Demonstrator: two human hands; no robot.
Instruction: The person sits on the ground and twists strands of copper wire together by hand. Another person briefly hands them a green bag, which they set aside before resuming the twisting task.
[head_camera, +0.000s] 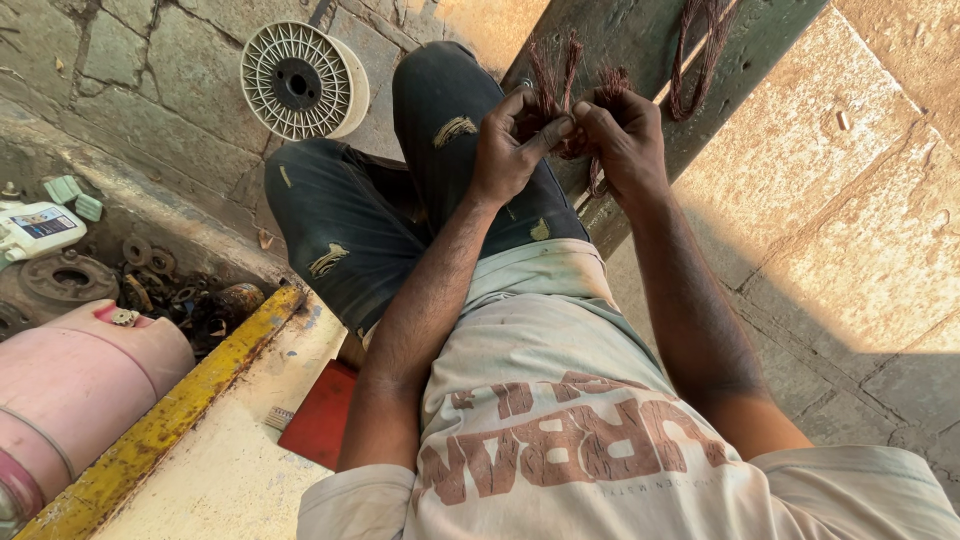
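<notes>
Between both hands' fingertips (556, 130): copper wire (560, 75)

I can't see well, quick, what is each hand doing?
Left hand: closed, pinching the bundle of copper wire.
Right hand: closed, gripping the same copper wire.

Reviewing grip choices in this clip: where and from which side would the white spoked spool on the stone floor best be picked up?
Probably by its rim. The white spool lies tilted, its spoked flange facing the camera, with the drum's side showing at right. A hand from above could pinch the flange edge, or hook fingers into the dark centre hole. Both the left hand and right hand are busy with the copper wire strands.
</notes>
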